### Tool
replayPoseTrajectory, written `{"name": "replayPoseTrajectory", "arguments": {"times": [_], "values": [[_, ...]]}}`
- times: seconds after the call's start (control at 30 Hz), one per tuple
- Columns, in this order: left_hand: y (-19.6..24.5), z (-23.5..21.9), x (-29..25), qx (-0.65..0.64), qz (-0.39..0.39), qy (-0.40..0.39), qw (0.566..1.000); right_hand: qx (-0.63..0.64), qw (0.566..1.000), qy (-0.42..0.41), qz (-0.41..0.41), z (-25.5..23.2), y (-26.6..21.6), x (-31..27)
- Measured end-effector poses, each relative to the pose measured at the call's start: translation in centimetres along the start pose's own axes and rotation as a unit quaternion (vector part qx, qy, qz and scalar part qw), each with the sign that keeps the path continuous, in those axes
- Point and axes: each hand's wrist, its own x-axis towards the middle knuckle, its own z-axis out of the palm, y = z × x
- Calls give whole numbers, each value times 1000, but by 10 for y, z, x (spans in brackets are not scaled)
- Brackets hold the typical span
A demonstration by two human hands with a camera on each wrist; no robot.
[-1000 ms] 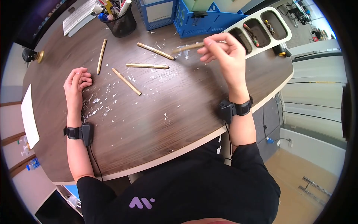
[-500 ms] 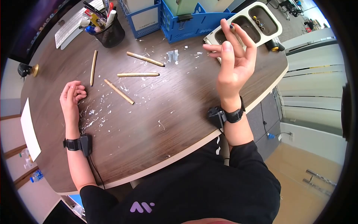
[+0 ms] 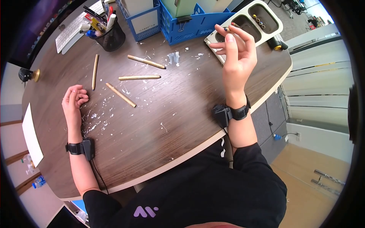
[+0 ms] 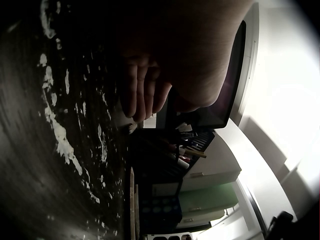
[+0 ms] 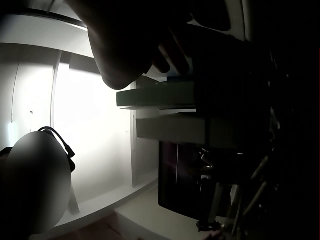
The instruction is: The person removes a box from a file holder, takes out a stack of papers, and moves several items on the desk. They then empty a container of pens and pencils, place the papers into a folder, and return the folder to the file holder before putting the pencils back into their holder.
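Note:
My right hand (image 3: 238, 57) is raised over the left part of a white tray (image 3: 280, 27) with dark compartments. Its fingers hold a wooden pencil, of which only the dark tip (image 3: 226, 29) shows by the fingers; the hand hides the rest. Over at the left, my left hand (image 3: 74, 99) rests on the table with its fingers loosely curled and nothing in them. Several bare wooden pencils lie between the hands: one upright in view (image 3: 95, 72), one slanting (image 3: 121, 95), one level (image 3: 139, 77) and one farther back (image 3: 146, 62).
White flakes (image 3: 94, 116) are scattered over the brown table (image 3: 152, 144). At the back stand a black mesh pen cup (image 3: 113, 40) and blue file holders (image 3: 194, 28). Small ring-like pieces (image 3: 259, 21) lie in the tray's far compartment. A dark cylinder (image 3: 276, 43) is beside the tray.
My right hand has carried the pencil from over the table rightward to the tray and turned palm up. The view has shifted a little; the left hand stays resting.

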Motion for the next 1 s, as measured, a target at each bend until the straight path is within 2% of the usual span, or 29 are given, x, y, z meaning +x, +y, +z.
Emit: {"name": "replayPoseTrajectory", "arguments": {"times": [0.03, 0.17, 0.27, 0.33, 0.4, 0.43, 0.47, 0.53, 0.6, 0.67, 0.77, 0.9, 1.0], "values": [[0, 0, 0, -1, 1, 0, 1000, 13, 1000, 5, 25, -1, 1, 2], [-1, -1, 0, 2, 0, -7, 1000, 51, 997, 39, 35, -5, 6, 9], [1, -1, -2, 12, -3, -13, 1000, 81, 996, 19, 36, -1, 0, 6], [3, 0, -1, 11, -5, -19, 1000, 50, 996, -49, 46, 1, 1, 2], [1, -1, 0, 7, -8, -17, 1000, -13, 981, -174, 85, 6, 6, -4], [2, 0, -1, 7, -8, -17, 1000, -42, 971, -205, 120, 14, 10, -10], [3, 1, -1, 7, -7, -18, 1000, -100, 955, -256, 113, 18, 17, -15], [6, 4, -2, 7, -7, -16, 1000, -157, 939, -298, 74, 33, 22, -23], [8, 5, -3, 9, -10, -12, 1000, -218, 908, -352, 68, 45, 24, -28], [6, 4, -3, 8, -13, -7, 1000, -315, 886, -341, -14, 55, 32, -33], [3, 3, 0, 8, -11, -9, 1000, -349, 869, -350, -16, 61, 31, -33], [4, 3, -1, 10, -9, -8, 1000, -284, 907, -310, 11, 54, 32, -28], [3, 2, 0, 10, -8, -6, 1000, -81, 963, -219, 132, 43, 29, -23]]}}
